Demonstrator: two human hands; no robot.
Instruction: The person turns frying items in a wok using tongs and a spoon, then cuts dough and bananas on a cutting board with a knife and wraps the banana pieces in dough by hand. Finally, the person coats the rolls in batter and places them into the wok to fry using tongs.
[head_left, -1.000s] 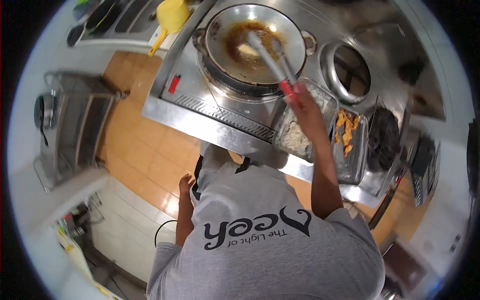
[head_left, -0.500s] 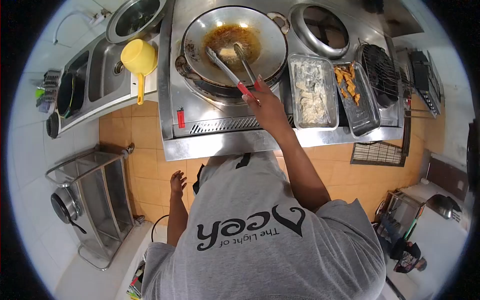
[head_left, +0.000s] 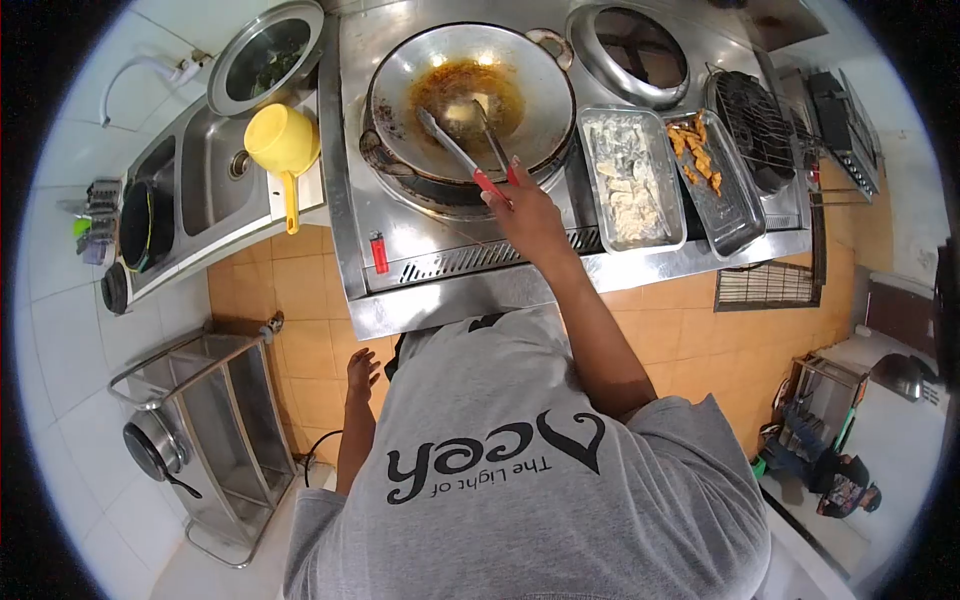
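Note:
My right hand (head_left: 530, 215) is closed round the red grips of metal tongs (head_left: 450, 148), whose arms are spread over a large wok (head_left: 400, 95). Pale pieces (head_left: 462, 112) lie in the brown oil of the wok, between and beside the tong tips. Hanging low at my side, my left hand (head_left: 362, 372) has its fingers apart and holds nothing. Just right of the wok stands a tray of flour-coated pieces (head_left: 632, 190). Beside it, a metal tray (head_left: 735, 215) holds browned fried pieces (head_left: 695, 150).
A red lighter (head_left: 379, 252) lies on the stove's front left. At left are a yellow dipper (head_left: 278, 140), a sink (head_left: 215, 170) and a wire-sided cart (head_left: 225, 440). A metal ring (head_left: 640, 90) and a black grill (head_left: 755, 130) are right. A person (head_left: 835, 480) appears far right.
My right hand and the tongs have swung from above the right of the wok to its near edge, and the tong arms have spread. The view has turned; my left hand stays low.

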